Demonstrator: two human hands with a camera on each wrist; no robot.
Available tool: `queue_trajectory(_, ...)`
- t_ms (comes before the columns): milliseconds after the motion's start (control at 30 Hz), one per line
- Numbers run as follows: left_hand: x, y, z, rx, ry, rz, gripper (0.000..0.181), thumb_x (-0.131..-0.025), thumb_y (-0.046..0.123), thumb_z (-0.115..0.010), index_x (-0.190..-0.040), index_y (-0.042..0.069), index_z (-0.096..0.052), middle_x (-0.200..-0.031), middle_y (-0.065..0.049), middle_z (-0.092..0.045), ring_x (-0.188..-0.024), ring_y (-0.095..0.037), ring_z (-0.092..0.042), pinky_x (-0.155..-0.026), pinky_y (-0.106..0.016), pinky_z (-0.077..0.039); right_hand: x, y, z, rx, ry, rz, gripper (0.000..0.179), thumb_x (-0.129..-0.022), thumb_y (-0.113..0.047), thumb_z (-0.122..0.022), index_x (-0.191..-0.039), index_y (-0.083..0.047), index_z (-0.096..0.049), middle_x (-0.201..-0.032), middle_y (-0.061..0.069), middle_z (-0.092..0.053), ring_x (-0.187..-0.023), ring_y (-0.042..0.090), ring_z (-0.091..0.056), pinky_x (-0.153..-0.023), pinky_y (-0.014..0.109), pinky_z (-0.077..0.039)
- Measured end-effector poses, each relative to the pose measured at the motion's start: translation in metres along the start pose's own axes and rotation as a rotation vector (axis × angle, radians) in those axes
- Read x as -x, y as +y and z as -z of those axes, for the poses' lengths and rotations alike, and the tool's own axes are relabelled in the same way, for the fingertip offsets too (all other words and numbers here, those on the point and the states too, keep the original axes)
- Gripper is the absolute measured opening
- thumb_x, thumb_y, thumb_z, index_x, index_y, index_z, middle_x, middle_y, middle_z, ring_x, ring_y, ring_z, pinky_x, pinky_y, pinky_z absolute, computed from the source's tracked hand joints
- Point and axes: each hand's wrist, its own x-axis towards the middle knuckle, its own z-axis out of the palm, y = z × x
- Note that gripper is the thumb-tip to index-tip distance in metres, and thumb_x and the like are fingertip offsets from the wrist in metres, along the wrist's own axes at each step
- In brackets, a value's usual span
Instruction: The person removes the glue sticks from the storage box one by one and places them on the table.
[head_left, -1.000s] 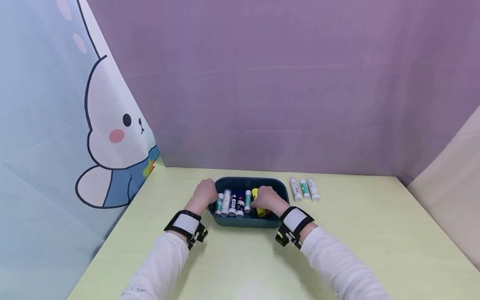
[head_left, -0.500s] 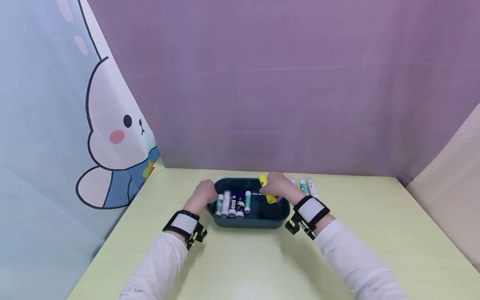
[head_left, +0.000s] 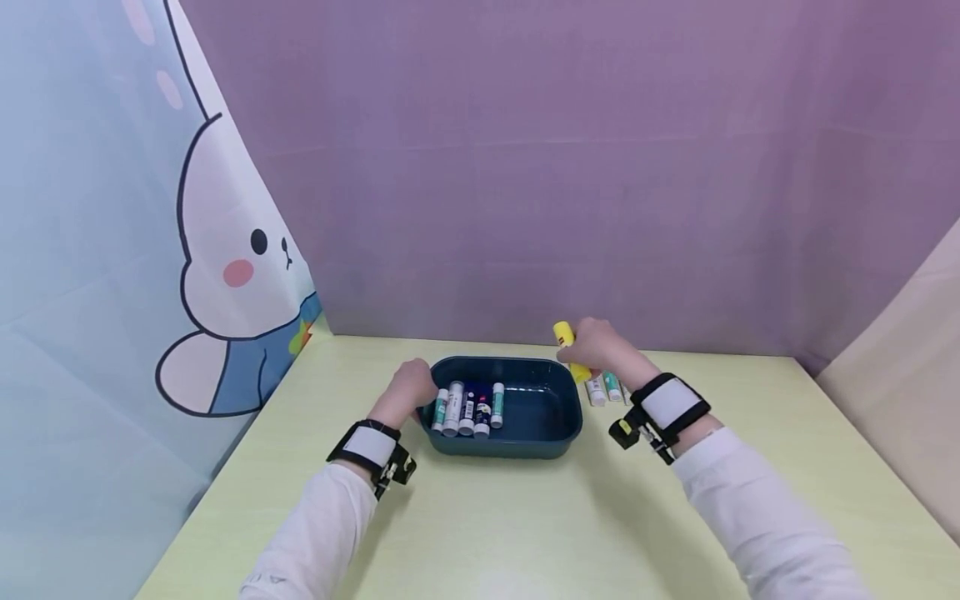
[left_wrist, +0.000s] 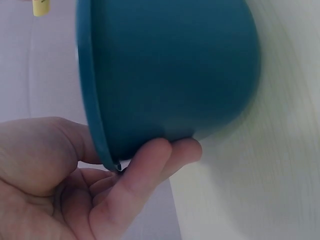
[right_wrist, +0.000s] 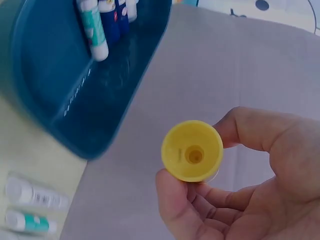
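Note:
In the head view my left hand (head_left: 412, 385) is at the left end of a dark teal plastic bin (head_left: 498, 448). Its thumb and fingers grip the bin's rim (left_wrist: 91, 100), as the left wrist view shows. Above the table, just past the bin's right end, my right hand (head_left: 597, 343) pinches a yellow glue stick (head_left: 562, 334). The right wrist view looks at the hollow round end of this yellow glue stick (right_wrist: 192, 174), between thumb and fingers. Several white, green and navy glue sticks (head_left: 468, 412) lie side by side in the bin's left half.
On the table right of the bin lies a row of white and green glue sticks (head_left: 595, 392), partly hidden by my right hand and wrist. A purple cloth (head_left: 555, 167) hangs behind the pale yellow table (head_left: 480, 533). A rabbit-print cloth (head_left: 75, 250) hangs at left.
My right hand has lifted the yellow glue stick out of the bin and carried it right, past the rim. The left hand stays on the bin's left end.

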Motion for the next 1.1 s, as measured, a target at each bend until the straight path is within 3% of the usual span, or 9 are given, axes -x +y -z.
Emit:
queue_trajectory(300,0.003,-0.001,0.001,0.01,0.009,-0.006,0.028,-0.088,-0.001,-0.053,-0.114,-0.013,-0.052,-0.115,-0.032,-0.057,-0.043,-0.023,-0.062,-0.038,-0.027,-0.053,0.002,0.026,0.025,0.002,0.053,-0.08,0.034,-0.088,-0.025,-0.061,-0.105,0.004,-0.056,-0.082,0.013,-0.056,-0.061,0.019,-0.057,-0.048,0.023,-0.053)
queue_trajectory(633,-0.001,-0.005,-0.002,0.022,0.023,0.008,0.029,-0.087,0.0,-0.055,-0.114,-0.012,-0.052,-0.112,-0.031,-0.057,-0.042,-0.022,-0.061,-0.037,-0.026,-0.052,0.004,0.059,0.047,-0.045,0.097,-0.11,0.04,-0.089,-0.022,-0.059,-0.112,0.01,-0.053,-0.092,0.021,-0.057,-0.072,0.024,-0.06,-0.053,0.027,-0.058)
queue_trajectory(1100,0.002,-0.008,-0.001,0.027,0.037,0.003,0.026,-0.086,-0.001,-0.055,-0.109,-0.013,-0.054,-0.11,-0.032,-0.059,-0.041,-0.023,-0.061,-0.036,-0.026,-0.052,0.006,0.111,0.05,-0.092,0.149,-0.167,0.044,-0.091,-0.02,-0.058,-0.113,0.017,-0.051,-0.094,0.026,-0.057,-0.077,0.029,-0.063,-0.055,0.031,-0.059)
